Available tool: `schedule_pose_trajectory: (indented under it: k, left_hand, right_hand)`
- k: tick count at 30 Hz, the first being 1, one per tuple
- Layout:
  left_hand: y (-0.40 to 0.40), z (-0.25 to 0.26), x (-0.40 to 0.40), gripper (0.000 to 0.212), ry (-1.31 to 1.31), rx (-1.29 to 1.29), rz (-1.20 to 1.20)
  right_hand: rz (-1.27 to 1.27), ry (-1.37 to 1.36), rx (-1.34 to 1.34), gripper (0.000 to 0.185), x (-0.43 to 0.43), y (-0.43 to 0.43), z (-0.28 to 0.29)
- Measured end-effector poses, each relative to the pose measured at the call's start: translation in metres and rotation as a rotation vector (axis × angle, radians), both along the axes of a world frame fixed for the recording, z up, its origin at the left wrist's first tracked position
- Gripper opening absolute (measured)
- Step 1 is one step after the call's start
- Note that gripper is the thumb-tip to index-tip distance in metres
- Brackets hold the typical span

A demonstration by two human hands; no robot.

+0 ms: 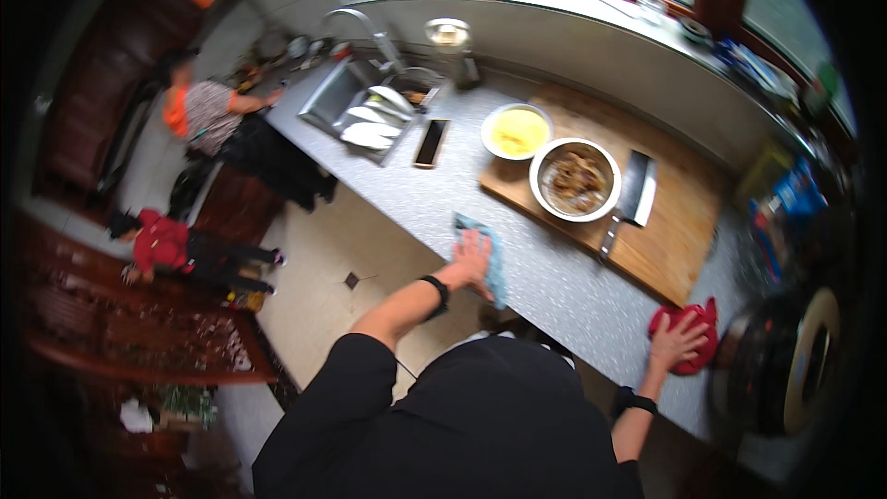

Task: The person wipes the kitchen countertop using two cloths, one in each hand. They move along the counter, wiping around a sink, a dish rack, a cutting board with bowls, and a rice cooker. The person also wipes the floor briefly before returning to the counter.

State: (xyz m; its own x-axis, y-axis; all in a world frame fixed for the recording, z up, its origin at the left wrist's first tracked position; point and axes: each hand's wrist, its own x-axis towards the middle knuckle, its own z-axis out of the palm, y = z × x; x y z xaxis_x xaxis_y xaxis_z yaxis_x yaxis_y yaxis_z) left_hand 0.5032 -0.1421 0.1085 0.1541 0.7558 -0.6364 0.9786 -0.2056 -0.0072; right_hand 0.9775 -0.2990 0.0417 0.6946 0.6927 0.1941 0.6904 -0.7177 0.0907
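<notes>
My left hand (473, 260) presses on a light blue cloth (494, 270) at the front edge of the speckled grey countertop (547, 284). Farther right, my right hand (675, 343) lies with spread fingers over a crumpled red item (703, 345), perhaps a cloth or a bag. That red item sits by the near corner of a wooden cutting board (665, 260). On the board, a white bowl (610, 204) holds brown food pieces in liquid. Beside it is a cleaver (634, 187) with a dark handle. Another white bowl (516, 132) holds yellow contents.
A phone (432, 143) lies beside the sink (322, 100), which holds several white dishes (374, 118). A round dark appliance (769, 360) stands at the right, near plastic packages (797, 201). Two people, one in a patterned top (208, 114) and one in red (163, 239), are at the left.
</notes>
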Motion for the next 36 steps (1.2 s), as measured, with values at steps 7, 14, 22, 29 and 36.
schedule_pose_trajectory:
  k: [7,14,22,29,36]
  left_hand:
    - [-0.01,0.006,0.04,0.16,0.058,-0.094,0.065]
    - [-0.011,0.012,0.036,0.157,-0.012,-0.153,0.122]
    - [-0.004,0.005,0.031,0.157,-0.035,-0.13,0.11]
    - [-0.003,-0.013,0.02,0.159,-0.048,0.001,0.043]
    - [0.013,-0.006,0.033,0.159,0.171,0.036,-0.158]
  right_hand:
    - [0.493,0.089,-0.083,0.079,0.098,0.021,0.011]
    - [0.308,0.123,-0.081,0.064,0.148,0.067,-0.01]
    - [0.108,-0.009,-0.01,0.054,0.102,0.044,-0.015]
    - [0.293,-0.137,0.342,0.038,0.009,-0.046,0.014]
    - [0.228,0.032,0.341,0.054,-0.068,-0.099,0.024]
